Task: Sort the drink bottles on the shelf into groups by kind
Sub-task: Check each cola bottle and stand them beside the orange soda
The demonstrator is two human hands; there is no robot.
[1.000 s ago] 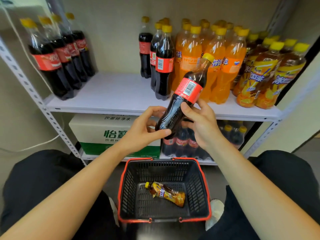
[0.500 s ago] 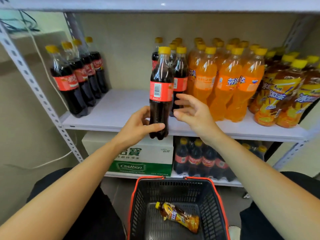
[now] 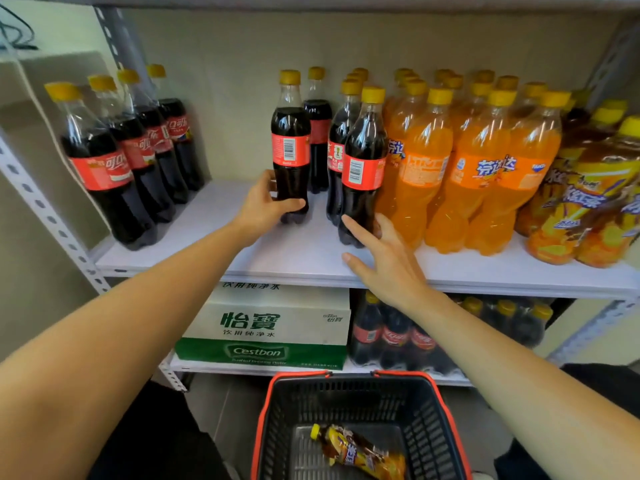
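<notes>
A white shelf [image 3: 207, 237] is carrying the drinks. Orange sodas [image 3: 478, 174] are standing right of both grips, a cola row [image 3: 131, 157] far left. A basket [image 3: 433, 420] is sitting below them. The left grip [image 3: 266, 202] is wrapping round an upright cola [image 3: 291, 157] resting on the shelf; the right grip [image 3: 384, 261], fingers spread wide, is touching another cola [image 3: 363, 174] just beside.

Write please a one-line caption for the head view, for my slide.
Left hand grips a cola bottle on the shelf; right hand touches the front cola bottle beside the orange sodas.
</notes>
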